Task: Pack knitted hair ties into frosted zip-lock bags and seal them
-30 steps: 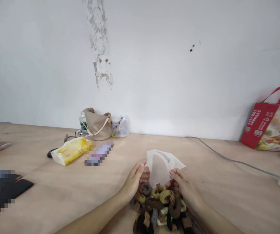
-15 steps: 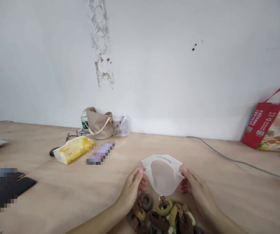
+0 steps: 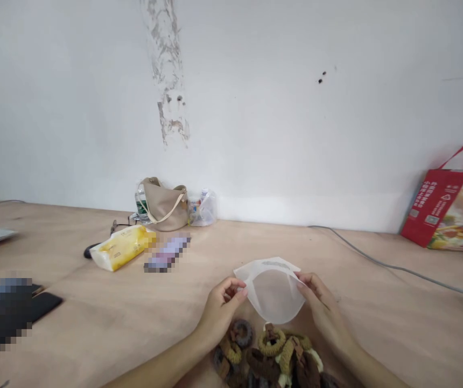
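Observation:
A small translucent white plastic pouch hangs flat between my hands, just above the table. My left hand pinches its left corner, and my right hand holds its right edge. Below both hands lies a heap of knitted hair ties in brown, olive and cream. The lower part of the heap runs out of the picture. Neither hand touches it.
A plywood table stands against a white wall. At its back are a tan shoulder bag, a yellow wipes packet, a pixelated packet and a grey cable. A red gift bag stands at right.
The pouch has risen from the heap and spread flatter between my hands, which have moved apart. A person's hand at the far left has gone, and a flat silvery packet lies there.

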Action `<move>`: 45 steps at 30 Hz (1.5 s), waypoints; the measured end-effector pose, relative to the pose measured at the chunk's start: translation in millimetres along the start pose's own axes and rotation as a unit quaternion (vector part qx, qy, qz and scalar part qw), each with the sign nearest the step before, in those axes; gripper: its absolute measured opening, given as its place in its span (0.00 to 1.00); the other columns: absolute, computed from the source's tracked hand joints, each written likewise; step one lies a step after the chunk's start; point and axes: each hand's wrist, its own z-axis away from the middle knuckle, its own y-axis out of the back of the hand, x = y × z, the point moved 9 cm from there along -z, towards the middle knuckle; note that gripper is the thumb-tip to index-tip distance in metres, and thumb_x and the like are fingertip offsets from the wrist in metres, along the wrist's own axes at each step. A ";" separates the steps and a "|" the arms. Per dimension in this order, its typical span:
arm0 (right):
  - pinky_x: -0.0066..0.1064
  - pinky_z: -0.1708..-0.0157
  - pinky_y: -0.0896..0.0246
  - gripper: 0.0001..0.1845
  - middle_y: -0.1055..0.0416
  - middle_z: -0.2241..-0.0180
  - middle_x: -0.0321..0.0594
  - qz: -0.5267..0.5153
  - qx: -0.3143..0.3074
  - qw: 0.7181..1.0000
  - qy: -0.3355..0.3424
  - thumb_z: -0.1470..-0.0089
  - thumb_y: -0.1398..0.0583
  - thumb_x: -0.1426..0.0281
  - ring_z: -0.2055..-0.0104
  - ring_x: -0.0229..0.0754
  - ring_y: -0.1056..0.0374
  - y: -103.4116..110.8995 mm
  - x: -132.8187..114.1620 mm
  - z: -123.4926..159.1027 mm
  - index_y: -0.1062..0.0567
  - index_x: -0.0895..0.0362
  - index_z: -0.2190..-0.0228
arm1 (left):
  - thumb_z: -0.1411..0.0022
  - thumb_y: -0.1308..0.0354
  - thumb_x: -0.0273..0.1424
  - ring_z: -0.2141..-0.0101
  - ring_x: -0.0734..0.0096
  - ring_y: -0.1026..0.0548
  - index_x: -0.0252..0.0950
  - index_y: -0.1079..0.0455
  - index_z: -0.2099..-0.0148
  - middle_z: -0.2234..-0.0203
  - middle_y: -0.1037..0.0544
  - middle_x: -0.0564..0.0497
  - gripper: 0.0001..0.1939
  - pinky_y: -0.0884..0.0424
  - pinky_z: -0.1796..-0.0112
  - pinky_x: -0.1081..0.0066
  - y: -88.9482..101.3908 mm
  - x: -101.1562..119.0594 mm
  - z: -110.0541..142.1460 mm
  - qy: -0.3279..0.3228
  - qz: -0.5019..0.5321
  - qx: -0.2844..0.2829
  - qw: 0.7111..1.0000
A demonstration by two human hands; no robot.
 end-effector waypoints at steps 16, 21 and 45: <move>0.34 0.60 0.38 0.18 0.26 0.67 0.37 0.078 -0.098 0.992 0.020 0.43 0.47 0.52 0.61 0.47 0.31 -14.1 -2.7 -5.2 0.29 0.52 0.66 | 0.42 0.44 0.44 0.58 0.59 0.27 0.34 0.31 0.60 0.62 0.23 0.47 0.17 0.34 0.57 0.66 -24.2 -3.3 -18.9 -0.040 0.002 -0.103 0.994; 0.40 0.51 0.40 0.20 0.31 0.50 0.46 0.088 -0.025 0.995 0.046 0.41 0.49 0.55 0.47 0.50 0.36 10.5 -1.8 10.7 0.35 0.53 0.53 | 0.43 0.43 0.43 0.57 0.60 0.27 0.36 0.33 0.56 0.57 0.26 0.45 0.18 0.33 0.56 0.65 -12.2 1.2 -13.3 -0.039 -0.006 -0.093 0.995; 0.25 0.71 0.36 0.09 0.30 0.74 0.33 0.250 -0.117 0.868 0.414 0.48 0.46 0.78 0.72 0.37 0.31 -7.2 -92.5 85.7 0.39 0.52 0.70 | 0.49 0.41 0.24 0.71 0.67 0.29 0.36 0.28 0.70 0.78 0.25 0.52 0.03 0.33 0.66 0.68 -41.7 79.2 56.2 -0.339 -0.318 -0.103 0.879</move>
